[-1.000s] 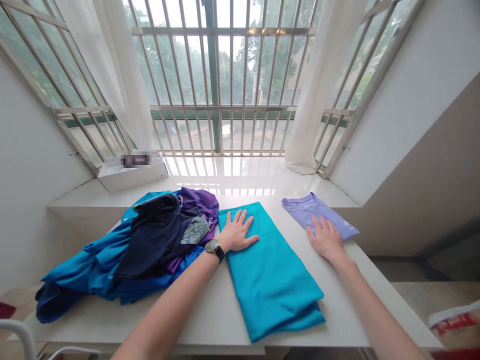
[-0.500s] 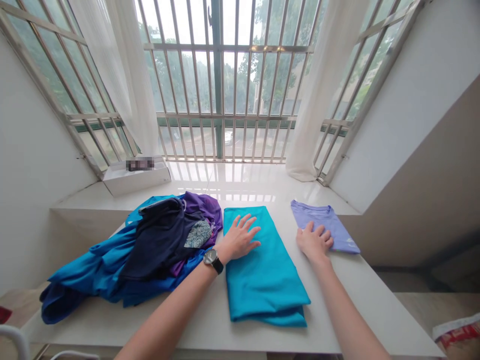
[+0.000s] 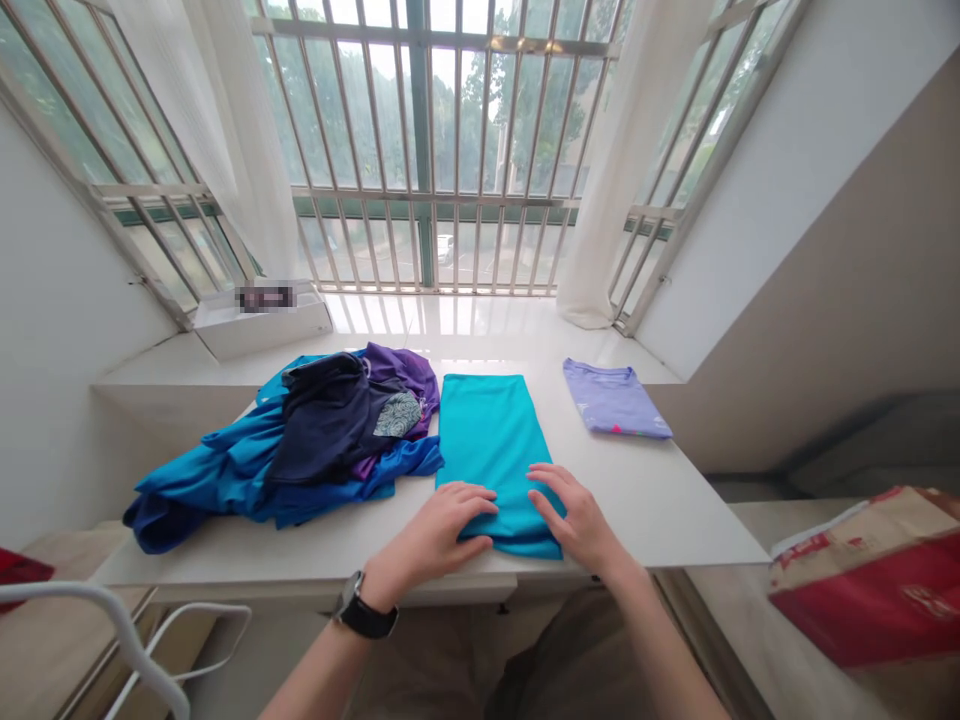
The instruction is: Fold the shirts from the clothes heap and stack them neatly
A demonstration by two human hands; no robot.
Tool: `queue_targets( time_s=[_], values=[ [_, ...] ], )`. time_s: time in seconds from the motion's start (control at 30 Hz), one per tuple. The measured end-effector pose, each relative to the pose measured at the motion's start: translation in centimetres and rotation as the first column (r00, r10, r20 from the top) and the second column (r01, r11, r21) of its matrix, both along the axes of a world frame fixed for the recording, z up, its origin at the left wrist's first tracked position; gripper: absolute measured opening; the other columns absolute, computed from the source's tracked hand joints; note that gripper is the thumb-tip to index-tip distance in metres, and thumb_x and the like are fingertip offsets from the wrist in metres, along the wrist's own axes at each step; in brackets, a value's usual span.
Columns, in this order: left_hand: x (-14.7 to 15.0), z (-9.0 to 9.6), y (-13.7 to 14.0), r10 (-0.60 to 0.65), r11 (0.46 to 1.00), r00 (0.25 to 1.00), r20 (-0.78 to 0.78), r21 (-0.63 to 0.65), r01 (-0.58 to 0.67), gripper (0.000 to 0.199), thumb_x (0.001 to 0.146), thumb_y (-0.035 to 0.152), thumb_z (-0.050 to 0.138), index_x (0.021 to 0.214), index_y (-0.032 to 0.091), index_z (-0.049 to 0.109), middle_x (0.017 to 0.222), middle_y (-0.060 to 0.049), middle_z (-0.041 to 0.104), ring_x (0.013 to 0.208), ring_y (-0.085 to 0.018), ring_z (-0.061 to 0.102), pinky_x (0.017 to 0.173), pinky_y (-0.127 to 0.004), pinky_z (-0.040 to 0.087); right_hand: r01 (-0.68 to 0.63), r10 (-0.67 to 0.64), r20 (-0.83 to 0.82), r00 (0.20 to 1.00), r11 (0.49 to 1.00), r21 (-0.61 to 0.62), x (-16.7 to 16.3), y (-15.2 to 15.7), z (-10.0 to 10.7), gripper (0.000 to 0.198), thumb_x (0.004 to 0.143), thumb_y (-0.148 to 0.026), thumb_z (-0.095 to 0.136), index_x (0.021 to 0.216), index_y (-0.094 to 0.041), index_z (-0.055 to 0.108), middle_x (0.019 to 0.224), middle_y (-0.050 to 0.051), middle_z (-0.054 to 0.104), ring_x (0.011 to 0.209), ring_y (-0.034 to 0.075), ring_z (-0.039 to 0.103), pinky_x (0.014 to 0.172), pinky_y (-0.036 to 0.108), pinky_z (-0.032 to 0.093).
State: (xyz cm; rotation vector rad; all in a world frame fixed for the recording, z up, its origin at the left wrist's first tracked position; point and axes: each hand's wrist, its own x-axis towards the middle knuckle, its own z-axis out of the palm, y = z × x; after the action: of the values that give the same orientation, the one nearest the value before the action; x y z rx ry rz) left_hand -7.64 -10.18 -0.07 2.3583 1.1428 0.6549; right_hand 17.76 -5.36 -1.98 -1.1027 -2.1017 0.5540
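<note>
A folded turquoise garment (image 3: 487, 425) lies flat on the white table, long side running away from me. My left hand (image 3: 446, 525) rests at its near left edge with fingers stretched across the cloth. Over its near right part is my right hand (image 3: 570, 510), fingers apart; whether they touch the cloth I cannot tell. A heap of loose clothes lies to the left, with a dark navy garment (image 3: 322, 425) on top of blue and purple ones. At the right sits a folded lavender T-shirt (image 3: 619, 400), apart from both hands.
The white table (image 3: 637, 520) meets a glossy window sill (image 3: 450, 325) behind. On the sill's left stands a white box (image 3: 262, 328). A red and tan bag (image 3: 877, 580) is low at the right. A white metal frame (image 3: 112, 610) stands at the lower left.
My right hand has left the lavender T-shirt and come to the turquoise garment's near right side. My left hand has moved back toward its near edge. The view has tilted down.
</note>
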Motion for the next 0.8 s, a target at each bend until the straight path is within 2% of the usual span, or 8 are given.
queue_targets(
  time_s=[0.1,0.2,0.3,0.43,0.57,0.67,0.8],
  values=[
    [-0.7,0.6,0.3,-0.027,1.000,0.999,0.022,-0.012,0.027,0.031,0.088,0.025,0.066,0.118,0.024,0.063,0.135,-0.006,0.062,0.126,-0.022,0.055,0.109,-0.038,0.041,0.007,-0.007,-0.005,1.000,1.000,-0.012,0.3,-1.0,-0.8,0.030,0.096,-0.042,0.053,0.112,-0.022,0.067,0.124,0.011,0.067,0.120,0.026,0.061,0.104,0.045,0.049],
    [-0.7,0.8,0.5,-0.011,1.000,0.999,0.051,-0.019,0.012,0.025,0.086,0.020,0.065,0.111,0.024,0.067,0.128,-0.004,0.066,0.121,-0.021,0.059,0.107,-0.035,0.042,-0.016,0.016,-0.033,0.999,1.000,-0.015,0.8,-0.8,-0.8,0.029,0.095,-0.041,0.056,0.112,-0.022,0.067,0.127,0.012,0.066,0.122,0.026,0.059,0.105,0.045,0.049],
    [-0.3,0.3,0.8,0.056,0.998,0.989,0.134,-0.044,-0.051,0.015,0.088,0.018,0.060,0.099,0.022,0.070,0.120,-0.003,0.071,0.113,-0.020,0.063,0.101,-0.031,0.045,-0.075,0.075,-0.015,0.997,0.997,-0.027,1.0,-0.6,-0.4,0.031,0.090,-0.043,0.064,0.113,-0.023,0.068,0.129,0.011,0.065,0.125,0.028,0.057,0.107,0.047,0.048],
    [0.6,-0.4,1.2,0.195,0.979,0.954,0.226,-0.102,-0.176,0.017,0.089,0.015,0.056,0.095,0.021,0.071,0.104,-0.004,0.074,0.099,-0.019,0.067,0.090,-0.028,0.049,-0.142,0.145,0.050,0.988,0.988,-0.055,1.0,-0.6,-0.6,0.045,0.077,-0.044,0.079,0.117,-0.026,0.068,0.132,0.011,0.063,0.132,0.032,0.051,0.111,0.052,0.043],
    [1.0,-0.5,1.2,0.264,0.963,0.938,0.226,-0.116,-0.243,0.018,0.089,0.015,0.055,0.097,0.020,0.071,0.096,-0.004,0.074,0.090,-0.019,0.067,0.083,-0.028,0.049,-0.144,0.148,0.059,0.987,0.987,-0.067,1.1,-0.4,-1.1,0.035,0.080,-0.034,0.076,0.114,-0.027,0.070,0.133,0.010,0.062,0.134,0.031,0.049,0.112,0.054,0.042],
    [0.9,-0.4,0.9,0.231,0.972,0.947,0.223,-0.100,-0.213,0.015,0.088,0.015,0.058,0.096,0.020,0.070,0.100,-0.004,0.073,0.094,-0.019,0.066,0.086,-0.028,0.048,-0.167,0.172,0.065,0.983,0.983,-0.075,1.3,-0.4,-1.1,0.032,0.078,-0.030,0.077,0.110,-0.028,0.072,0.135,0.009,0.062,0.136,0.031,0.047,0.112,0.054,0.042],
    [0.2,-0.2,0.5,0.122,0.991,0.979,0.166,-0.082,-0.110,0.014,0.081,0.020,0.073,0.094,0.022,0.069,0.116,-0.006,0.068,0.108,-0.022,0.063,0.096,-0.031,0.047,-0.189,0.192,0.086,0.978,0.981,-0.042,1.4,-0.5,-1.0,0.030,0.074,-0.030,0.081,0.104,-0.029,0.075,0.135,0.009,0.062,0.136,0.033,0.047,0.109,0.055,0.044]
  ],
)
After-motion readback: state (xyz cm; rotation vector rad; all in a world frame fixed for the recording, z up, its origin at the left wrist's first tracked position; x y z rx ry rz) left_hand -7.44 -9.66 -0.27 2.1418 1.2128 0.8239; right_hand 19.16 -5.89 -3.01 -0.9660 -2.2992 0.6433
